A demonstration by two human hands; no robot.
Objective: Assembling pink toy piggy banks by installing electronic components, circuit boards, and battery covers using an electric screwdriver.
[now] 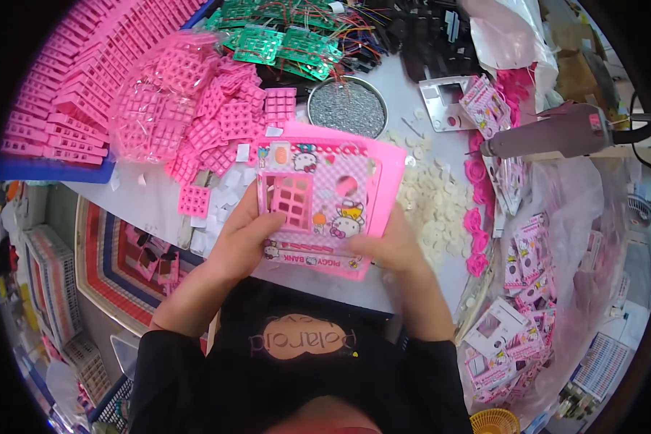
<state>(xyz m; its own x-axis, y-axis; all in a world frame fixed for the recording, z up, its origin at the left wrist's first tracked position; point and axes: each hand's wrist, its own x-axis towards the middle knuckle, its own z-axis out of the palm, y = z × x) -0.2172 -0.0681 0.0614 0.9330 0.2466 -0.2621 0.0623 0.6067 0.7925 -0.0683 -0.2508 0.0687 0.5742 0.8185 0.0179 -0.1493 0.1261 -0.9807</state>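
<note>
White tabletop (405,87) ran under a clutter of toy parts, and a pink panel (325,195) sat at its near edge, held up in both hands. That panel was a flat face plate with cartoon stickers and a square window. A pink keypad (291,202) already sat in the window, and the left hand (242,235) pinched the panel's left edge with its thumb pressed against the keypad. The right hand (390,242) gripped the panel's lower right corner, fingers curled beneath it.

By my judgement the keypad was seated or close to it, while the round hole to its right was unfilled; whether anything was clipped behind the panel could not be told.

Left of the panel lay a loose heap of keypads (220,123), with a clear bag (155,98) of more behind them and stacked pink rows (72,72) further left. Beyond the panel stood a round tin of screws (347,107) and green circuit boards (282,40). Right of the panel, white discs (434,199) were scattered, a grey power screwdriver (557,134) hung, and finished printed plates (517,318) were piled, so much stock seemed left.
</note>
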